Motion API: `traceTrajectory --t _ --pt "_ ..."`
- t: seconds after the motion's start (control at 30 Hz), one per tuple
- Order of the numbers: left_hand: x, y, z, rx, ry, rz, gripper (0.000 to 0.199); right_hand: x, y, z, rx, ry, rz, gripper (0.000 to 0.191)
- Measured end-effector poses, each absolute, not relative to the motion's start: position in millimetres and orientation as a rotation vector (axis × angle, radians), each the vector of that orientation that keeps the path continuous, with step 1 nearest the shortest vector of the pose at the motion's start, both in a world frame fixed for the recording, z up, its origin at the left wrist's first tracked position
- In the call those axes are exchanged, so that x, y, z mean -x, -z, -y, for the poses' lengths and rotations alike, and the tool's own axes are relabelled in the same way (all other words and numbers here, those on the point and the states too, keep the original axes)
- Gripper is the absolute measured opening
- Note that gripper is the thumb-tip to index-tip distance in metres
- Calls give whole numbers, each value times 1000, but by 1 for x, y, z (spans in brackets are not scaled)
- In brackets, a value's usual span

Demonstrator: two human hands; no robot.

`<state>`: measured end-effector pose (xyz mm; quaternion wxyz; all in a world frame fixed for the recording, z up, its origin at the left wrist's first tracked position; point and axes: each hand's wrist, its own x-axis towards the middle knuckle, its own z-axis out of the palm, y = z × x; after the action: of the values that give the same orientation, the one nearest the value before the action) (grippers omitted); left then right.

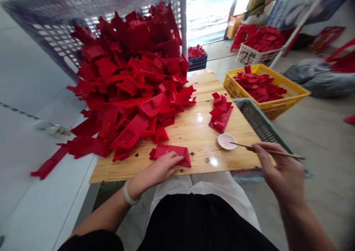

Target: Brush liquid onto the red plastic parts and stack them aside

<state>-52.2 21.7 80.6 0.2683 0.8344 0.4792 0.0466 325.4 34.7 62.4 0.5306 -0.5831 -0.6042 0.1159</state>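
My left hand [162, 167] lies on a flat red plastic part [177, 155], pinning it to the near edge of a varnished wooden board [199, 140]. My right hand [280, 171] holds a thin bamboo-handled brush [273, 151] out to the right. Its tip reaches toward a small white dish [226, 141] with pink liquid, just above the rim. A large heap of similar red parts [124, 84] covers the board's far left. A smaller stack of red parts [221, 112] stands beyond the dish.
A grey slatted crate [52, 36] stands behind the heap, and a green crate [260, 121] sits against the board's right edge. Farther off are a yellow crate [266, 88] of red parts, a blue crate [197, 60], a white basket [257, 54] and grey sacks [313, 77].
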Motion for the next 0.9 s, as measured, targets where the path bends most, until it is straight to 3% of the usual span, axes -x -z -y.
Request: traceTrajectory --t 0.1,0.27,0.43,0.57,0.9 --pt "58 -80 -32 -2352 -109 -1395 54 -333 -55 -51 1457 -217 1560 31" --pt "64 -80 -43 -2404 203 -1548 56 -330 -45 -68 1483 -227 1657 34" --pt "59 -83 -49 -2355 203 -1542 67 -327 -42 -71 1491 -279 1702 31" --pt "51 -90 -57 -2305 194 -1570 59 -329 -42 -73 1501 -307 1685 38" --pt "52 -73 -66 -1194 -406 -1044 55 -335 -40 -70 1540 -440 1538 43"
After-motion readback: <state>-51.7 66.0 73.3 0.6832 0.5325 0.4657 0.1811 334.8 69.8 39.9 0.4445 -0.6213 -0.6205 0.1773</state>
